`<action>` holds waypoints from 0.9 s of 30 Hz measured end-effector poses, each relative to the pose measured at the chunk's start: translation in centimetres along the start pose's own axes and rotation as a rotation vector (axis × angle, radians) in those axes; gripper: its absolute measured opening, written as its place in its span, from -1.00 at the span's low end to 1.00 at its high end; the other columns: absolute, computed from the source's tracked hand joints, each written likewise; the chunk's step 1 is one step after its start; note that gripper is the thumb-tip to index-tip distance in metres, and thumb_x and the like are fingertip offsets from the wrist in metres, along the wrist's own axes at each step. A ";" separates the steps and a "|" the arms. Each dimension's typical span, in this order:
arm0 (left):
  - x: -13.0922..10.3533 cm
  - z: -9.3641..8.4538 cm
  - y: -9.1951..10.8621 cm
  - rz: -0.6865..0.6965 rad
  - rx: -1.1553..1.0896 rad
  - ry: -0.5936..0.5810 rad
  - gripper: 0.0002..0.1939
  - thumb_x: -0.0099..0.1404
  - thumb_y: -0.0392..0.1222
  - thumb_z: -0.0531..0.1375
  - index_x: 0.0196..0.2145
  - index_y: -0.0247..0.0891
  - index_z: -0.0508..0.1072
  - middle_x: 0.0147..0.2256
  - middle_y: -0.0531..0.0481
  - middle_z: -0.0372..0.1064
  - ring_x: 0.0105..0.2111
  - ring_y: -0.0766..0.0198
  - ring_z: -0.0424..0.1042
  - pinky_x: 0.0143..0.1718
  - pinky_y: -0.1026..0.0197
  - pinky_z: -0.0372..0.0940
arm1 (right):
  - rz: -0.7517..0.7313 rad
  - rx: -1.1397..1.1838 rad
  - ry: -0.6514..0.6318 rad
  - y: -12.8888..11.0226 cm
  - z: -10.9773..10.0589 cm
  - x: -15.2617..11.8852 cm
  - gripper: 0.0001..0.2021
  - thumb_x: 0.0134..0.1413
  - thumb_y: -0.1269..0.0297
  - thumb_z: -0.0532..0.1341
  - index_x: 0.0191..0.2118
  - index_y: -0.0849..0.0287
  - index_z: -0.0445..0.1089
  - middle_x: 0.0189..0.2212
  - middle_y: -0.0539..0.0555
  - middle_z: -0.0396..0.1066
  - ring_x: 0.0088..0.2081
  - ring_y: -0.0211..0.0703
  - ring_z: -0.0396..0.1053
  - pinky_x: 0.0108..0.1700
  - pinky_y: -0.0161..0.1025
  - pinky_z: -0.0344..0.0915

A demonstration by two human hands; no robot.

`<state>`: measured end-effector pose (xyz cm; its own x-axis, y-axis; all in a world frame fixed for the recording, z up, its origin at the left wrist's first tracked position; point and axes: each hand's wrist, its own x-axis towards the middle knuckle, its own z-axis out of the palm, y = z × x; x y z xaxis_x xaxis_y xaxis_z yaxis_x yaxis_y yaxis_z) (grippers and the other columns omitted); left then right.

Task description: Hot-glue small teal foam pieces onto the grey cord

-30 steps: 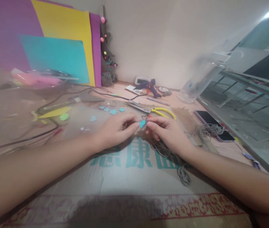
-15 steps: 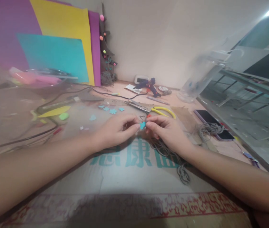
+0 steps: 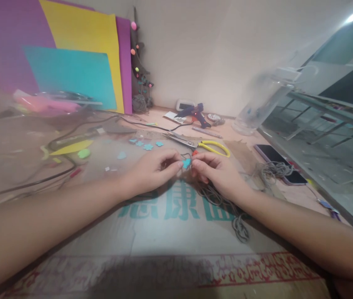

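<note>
Between my hands is a small turquoise flower cutout (image 3: pixel 186 163). My left hand (image 3: pixel 160 166) pinches its left side between thumb and forefinger. From the other side, my right hand (image 3: pixel 215 170) has its fingertips closed at the flower's right edge, with grey cord (image 3: pixel 212 195) running beneath that hand. A thin loop of the cord shows just above the flower; how the two are joined is too small to tell. Beyond my hands lie scissors (image 3: pixel 191 143) with yellow handles. Several loose turquoise flowers (image 3: pixel 148 147) rest left of the blades.
A dark blue glue gun (image 3: pixel 196 114) with a black cable lies at the back. At right are a phone (image 3: pixel 280 164) under tangled cord and a clear plastic jug (image 3: pixel 259 104). Coloured sheets (image 3: pixel 73 74) lean at back left. Printed cardboard (image 3: pixel 151 241) covers the table front.
The turquoise flower has tilted slightly and shifted a little up and left between my fingertips. Both hands stay in nearly the same place.
</note>
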<state>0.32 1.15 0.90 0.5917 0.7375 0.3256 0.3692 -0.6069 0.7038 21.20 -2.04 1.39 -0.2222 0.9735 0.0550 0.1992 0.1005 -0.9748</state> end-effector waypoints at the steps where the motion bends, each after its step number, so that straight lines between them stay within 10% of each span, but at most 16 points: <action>1: 0.0 0.0 0.0 0.006 0.002 -0.003 -0.75 0.36 -0.12 0.06 -0.40 -0.27 0.42 -0.45 0.04 0.38 -0.42 0.29 0.33 -0.35 0.25 0.19 | 0.016 0.007 -0.005 -0.1 0.0 0.0 -0.68 0.04 -0.02 0.35 -0.31 0.17 0.43 -0.57 -0.09 0.36 -0.62 -0.40 0.13 -0.57 -0.36 0.07; 27: -0.1 0.1 0.0 0.025 0.018 0.022 -0.75 0.37 -0.14 0.07 -0.40 -0.28 0.43 -0.44 0.06 0.38 -0.41 0.30 0.32 -0.35 0.25 0.17 | 0.049 0.032 -0.049 0.0 0.1 0.0 -0.73 0.04 0.04 0.33 -0.30 0.14 0.43 -0.56 -0.09 0.36 -0.61 -0.38 0.16 -0.55 -0.33 0.09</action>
<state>0.34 1.05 0.77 0.5850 0.7284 0.3567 0.3678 -0.6303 0.6837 21.09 -2.08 1.35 -0.2594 0.9658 -0.0026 0.1808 0.0460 -0.9824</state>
